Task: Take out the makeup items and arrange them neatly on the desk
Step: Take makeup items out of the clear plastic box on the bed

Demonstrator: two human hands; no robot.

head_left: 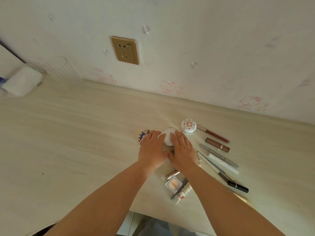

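The fingers of both hands lay nearly straight and flat, pointing toward twelve o'clock, and bracketed a round white compact (167,137) between them. The left hand (152,149) pressed its nine o'clock side and the right hand (183,149) its three o'clock side; neither curled round it, and the thumbs met below, at its six o'clock edge. A ring showed on a left finger. Both forearms ran in from six o'clock, converging at the wrists.

The step in hand looked like nudging this compact into line on the desk (76,137), so the arranging seemed well along. Just beside the left fingers at nine o'clock sat a small blue-patterned item (142,135). At one o'clock from the compact stood a floral round case (188,126), apart from it. Lip tubes (217,144) and pens (221,161) fanned out at three to four o'clock, and a small palette (174,183) lay at six o'clock.

The next move probably called for a light, even push, then lifting both hands clear without dragging the compact askew.
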